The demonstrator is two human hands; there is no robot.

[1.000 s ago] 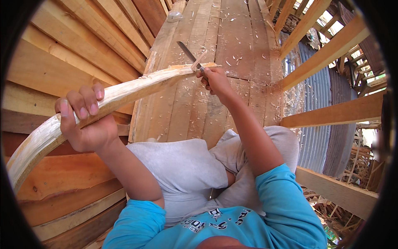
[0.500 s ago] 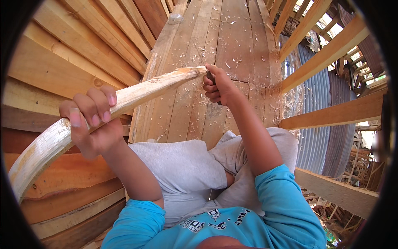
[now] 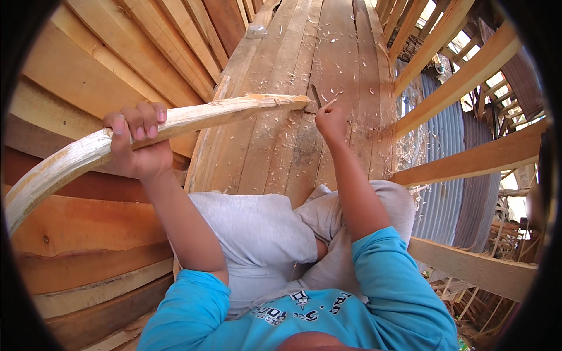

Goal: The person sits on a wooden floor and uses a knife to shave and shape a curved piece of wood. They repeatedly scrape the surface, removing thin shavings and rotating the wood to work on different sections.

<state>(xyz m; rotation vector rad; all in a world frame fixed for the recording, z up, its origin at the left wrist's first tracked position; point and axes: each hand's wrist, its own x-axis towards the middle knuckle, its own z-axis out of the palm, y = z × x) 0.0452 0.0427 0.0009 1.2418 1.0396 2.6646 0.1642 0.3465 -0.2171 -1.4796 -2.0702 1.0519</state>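
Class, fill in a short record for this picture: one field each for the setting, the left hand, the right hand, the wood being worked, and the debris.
Setting: person seated on sloping planks, with beams at right
Left hand: gripping the curved stick near its middle, holding it up
Right hand: closed on a blade at the stick's far end
Stick: pale, stripped, bent; its tip looks rough
Debris: shavings scattered over the planks

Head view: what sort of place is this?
Probably an open-air woodworking site: rough planks strewn with shavings, bare timber framing, corrugated metal sheeting behind.
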